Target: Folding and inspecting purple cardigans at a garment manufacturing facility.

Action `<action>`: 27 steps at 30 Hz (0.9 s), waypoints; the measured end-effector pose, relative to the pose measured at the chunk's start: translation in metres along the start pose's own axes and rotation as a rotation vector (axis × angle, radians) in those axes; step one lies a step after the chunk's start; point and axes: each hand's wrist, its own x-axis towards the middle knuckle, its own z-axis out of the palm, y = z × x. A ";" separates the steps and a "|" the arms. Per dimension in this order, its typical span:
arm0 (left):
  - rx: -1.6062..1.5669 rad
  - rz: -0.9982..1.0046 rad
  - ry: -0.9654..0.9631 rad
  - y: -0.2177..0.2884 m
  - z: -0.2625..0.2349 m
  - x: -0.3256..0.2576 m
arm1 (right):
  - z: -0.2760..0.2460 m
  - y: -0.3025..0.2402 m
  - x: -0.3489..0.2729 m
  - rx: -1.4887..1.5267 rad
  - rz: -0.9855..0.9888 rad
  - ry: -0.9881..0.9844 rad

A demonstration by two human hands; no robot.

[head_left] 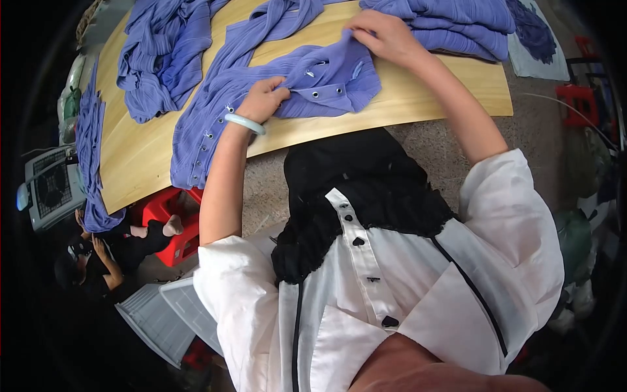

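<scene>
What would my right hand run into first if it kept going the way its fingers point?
The right hand grips the purple garment, fingers pointing left across the table. Straight on, it would likely meet more of that same garment's bunched fabric first, though depth is hard to judge here.

The person wears a white short-sleeved blouse with loose, wide sleeves and thin black piping running down the front panels. A white button placket carries small black buttons, one heart-shaped. A black ruffled bib panel covers the chest. A pale jade-green bangle circles the left wrist
</scene>
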 end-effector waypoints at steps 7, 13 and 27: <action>-0.207 0.012 0.029 0.003 -0.005 -0.007 | -0.039 -0.017 -0.046 -0.235 0.208 -0.592; -0.176 0.026 -0.001 0.011 -0.008 -0.014 | 0.005 -0.033 -0.005 -0.002 0.025 -0.140; -0.146 0.000 -0.039 0.024 0.002 -0.004 | -0.001 0.008 0.048 0.377 0.303 -0.125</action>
